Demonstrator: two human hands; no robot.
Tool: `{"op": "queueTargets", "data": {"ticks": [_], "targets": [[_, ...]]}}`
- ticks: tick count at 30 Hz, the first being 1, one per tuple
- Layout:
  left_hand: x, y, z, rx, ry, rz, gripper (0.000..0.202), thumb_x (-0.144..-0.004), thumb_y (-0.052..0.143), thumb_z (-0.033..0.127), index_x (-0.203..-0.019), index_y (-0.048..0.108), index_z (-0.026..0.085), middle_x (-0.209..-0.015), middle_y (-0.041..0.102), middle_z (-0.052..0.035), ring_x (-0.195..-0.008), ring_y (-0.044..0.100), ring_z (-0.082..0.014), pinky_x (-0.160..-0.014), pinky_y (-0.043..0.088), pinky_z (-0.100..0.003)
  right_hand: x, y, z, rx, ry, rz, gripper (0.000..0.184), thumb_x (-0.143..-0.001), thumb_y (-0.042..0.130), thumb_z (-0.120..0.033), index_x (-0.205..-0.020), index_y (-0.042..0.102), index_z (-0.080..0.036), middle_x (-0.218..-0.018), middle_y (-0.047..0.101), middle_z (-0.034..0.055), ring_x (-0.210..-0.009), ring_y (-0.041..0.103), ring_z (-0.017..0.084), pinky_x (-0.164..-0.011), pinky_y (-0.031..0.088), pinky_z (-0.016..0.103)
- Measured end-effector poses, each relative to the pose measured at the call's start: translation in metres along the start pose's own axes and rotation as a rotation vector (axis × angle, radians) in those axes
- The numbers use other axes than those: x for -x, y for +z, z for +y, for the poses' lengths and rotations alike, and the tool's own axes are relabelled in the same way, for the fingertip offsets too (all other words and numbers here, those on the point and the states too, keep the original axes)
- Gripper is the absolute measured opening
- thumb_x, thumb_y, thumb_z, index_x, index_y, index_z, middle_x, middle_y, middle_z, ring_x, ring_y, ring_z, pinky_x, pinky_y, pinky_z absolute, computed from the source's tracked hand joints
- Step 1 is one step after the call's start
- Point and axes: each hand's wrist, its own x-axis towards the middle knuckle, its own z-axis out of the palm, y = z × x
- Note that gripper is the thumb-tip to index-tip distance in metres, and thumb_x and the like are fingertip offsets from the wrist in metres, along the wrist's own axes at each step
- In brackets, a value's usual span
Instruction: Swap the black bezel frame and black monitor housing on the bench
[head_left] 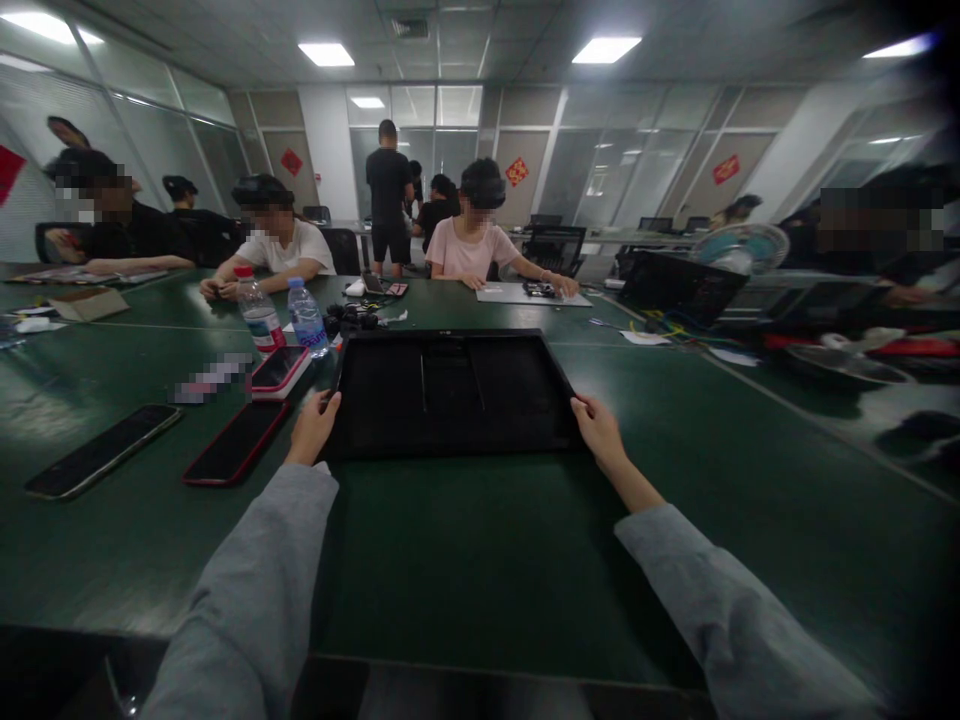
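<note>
A flat black panel (450, 390), like the back of a monitor, lies on the green table (465, 560) straight ahead of me. My left hand (313, 428) grips its near left corner, fingers closed on the edge. My right hand (596, 428) holds the near right corner the same way. Both arms wear grey sleeves.
Left of the panel lie three phones: a red-cased one (236, 443), one on a box (279, 368) and a black one (101, 450). Two water bottles (306, 316) stand behind them. Several people sit at the far side. A fan (739, 248) and a laptop (679, 285) stand at right.
</note>
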Motion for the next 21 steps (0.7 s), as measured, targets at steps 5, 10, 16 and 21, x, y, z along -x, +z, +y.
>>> {"op": "queueTargets", "data": {"ticks": [5, 10, 16, 21], "targets": [[0.0021, -0.0016, 0.0021, -0.020, 0.005, -0.005, 0.046, -0.092, 0.058, 0.048, -0.128, 0.064, 0.020, -0.119, 0.071, -0.0122, -0.114, 0.065, -0.0270, -0.099, 0.049, -0.039, 0.0058, -0.0015, -0.0071, 0.074, -0.027, -0.005, 0.057, -0.088, 0.051, -0.058, -0.123, 0.067, -0.015, -0.114, 0.070, 0.0158, -0.105, 0.065, 0.030, -0.096, 0.049, 0.048], [0.0038, -0.0029, 0.0027, -0.035, 0.042, -0.004, 0.046, -0.092, 0.059, 0.048, -0.128, 0.063, 0.021, -0.118, 0.072, -0.0119, -0.114, 0.065, -0.0276, -0.099, 0.049, -0.041, 0.0071, -0.0022, -0.0101, 0.143, -0.025, -0.022, 0.054, -0.090, 0.046, -0.049, -0.126, 0.064, -0.014, -0.117, 0.069, 0.0172, -0.107, 0.064, 0.031, -0.095, 0.048, 0.048], [0.0044, -0.0039, 0.0029, -0.075, 0.039, -0.007, 0.048, -0.092, 0.057, 0.050, -0.129, 0.062, 0.020, -0.118, 0.072, -0.0130, -0.114, 0.066, -0.0272, -0.098, 0.049, -0.039, 0.0074, -0.0013, -0.0096, 0.178, -0.020, -0.031, 0.052, -0.088, 0.050, -0.043, -0.129, 0.062, -0.013, -0.119, 0.069, 0.0175, -0.107, 0.064, 0.030, -0.096, 0.048, 0.048], [0.0038, -0.0035, 0.0024, -0.114, 0.045, -0.002, 0.048, -0.093, 0.056, 0.050, -0.130, 0.061, 0.019, -0.122, 0.070, -0.0133, -0.115, 0.065, -0.0267, -0.099, 0.048, -0.039, 0.0084, -0.0013, -0.0111, 0.180, -0.023, -0.018, 0.049, -0.086, 0.050, -0.040, -0.126, 0.063, -0.014, -0.116, 0.070, 0.0158, -0.105, 0.065, 0.029, -0.097, 0.048, 0.047]]}}
